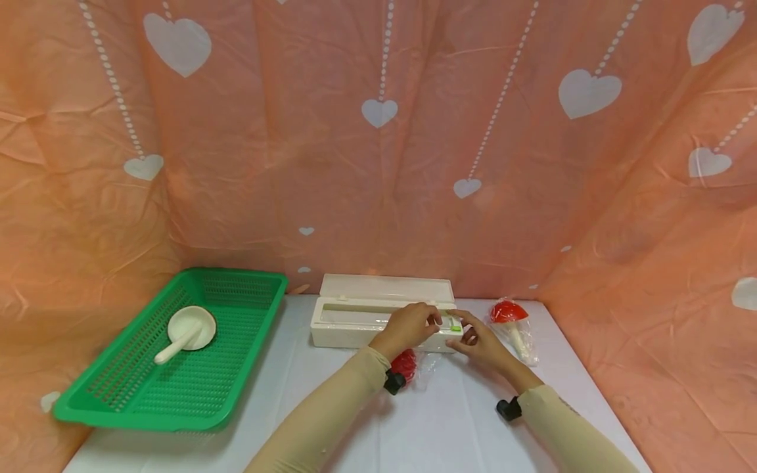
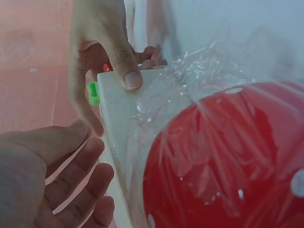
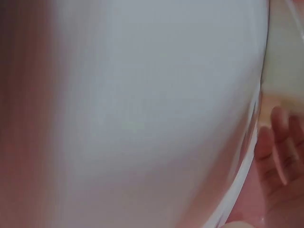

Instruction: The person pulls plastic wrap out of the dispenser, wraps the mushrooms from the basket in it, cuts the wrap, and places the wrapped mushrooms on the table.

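Observation:
A white cling film dispenser box (image 1: 355, 337) stands on the table with its lid (image 1: 387, 287) raised at the back and a green slider (image 1: 455, 328) near its right end. My right hand (image 1: 481, 345) grips that end, thumb on the front wall and index finger over the top. Beside it, my left hand (image 1: 408, 325) hovers over the box top with bent fingers, thumb and index tips close together; whether they pinch film cannot be seen. Below my left wrist lies a red, white-dotted domed thing (image 2: 223, 156) in clear film, partly hidden by the wrist.
A green basket (image 1: 236, 394) at the left holds a white ladle (image 1: 189, 330). Right of the box lies a mushroom-like red-topped piece with a pale handle (image 1: 513, 318), wrapped in clear film. An orange curtain (image 1: 331, 164) with hearts encloses the table's back and sides.

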The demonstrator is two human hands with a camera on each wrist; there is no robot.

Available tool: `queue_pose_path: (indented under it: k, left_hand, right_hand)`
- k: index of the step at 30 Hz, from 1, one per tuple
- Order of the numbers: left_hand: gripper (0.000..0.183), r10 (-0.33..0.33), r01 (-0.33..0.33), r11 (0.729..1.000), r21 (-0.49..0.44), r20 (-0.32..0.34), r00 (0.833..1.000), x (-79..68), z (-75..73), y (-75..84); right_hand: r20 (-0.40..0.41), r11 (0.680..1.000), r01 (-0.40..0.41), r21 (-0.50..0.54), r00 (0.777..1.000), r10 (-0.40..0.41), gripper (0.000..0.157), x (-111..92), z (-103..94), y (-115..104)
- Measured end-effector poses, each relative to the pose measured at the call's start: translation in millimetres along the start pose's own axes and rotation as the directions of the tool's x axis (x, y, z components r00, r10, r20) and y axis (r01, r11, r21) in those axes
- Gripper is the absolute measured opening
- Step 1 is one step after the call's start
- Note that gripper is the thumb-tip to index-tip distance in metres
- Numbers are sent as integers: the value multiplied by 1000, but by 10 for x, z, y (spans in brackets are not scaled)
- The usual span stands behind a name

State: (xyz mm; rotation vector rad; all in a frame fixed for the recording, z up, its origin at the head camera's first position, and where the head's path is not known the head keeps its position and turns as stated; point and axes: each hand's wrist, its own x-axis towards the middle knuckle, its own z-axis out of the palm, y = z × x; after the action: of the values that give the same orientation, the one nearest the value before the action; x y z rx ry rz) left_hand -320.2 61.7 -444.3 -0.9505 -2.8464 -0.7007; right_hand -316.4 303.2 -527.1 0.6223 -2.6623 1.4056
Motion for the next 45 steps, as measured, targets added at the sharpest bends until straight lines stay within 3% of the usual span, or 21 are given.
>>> queue_pose_path:
  k: [5, 12, 22, 34, 45]
  left_hand:
    - [11, 8, -8, 1000, 4, -3, 1000, 18, 40, -8]
    - [10, 26, -26, 1000, 17, -24, 999, 36, 45, 9]
    - [8, 16, -14, 999, 40, -52, 999, 105, 96, 44]
    - [12, -5, 1, 996, -87, -50, 999, 205, 211, 32]
    - [12, -48, 36, 973, -227, -45, 998, 260, 281, -24]
  right_hand:
    - [32, 1000, -2, -14, 999, 3, 68, 11, -59, 16]
    - [-15, 1000, -5, -1, 1000, 5, 79, 30, -95, 21]
    - [-48, 998, -34, 49, 998, 36, 76, 29, -90, -50]
    - [-49, 996, -63, 64, 997, 67, 74, -13, -85, -25]
    - [-47, 997, -51, 55, 997, 53, 75, -11, -76, 21]
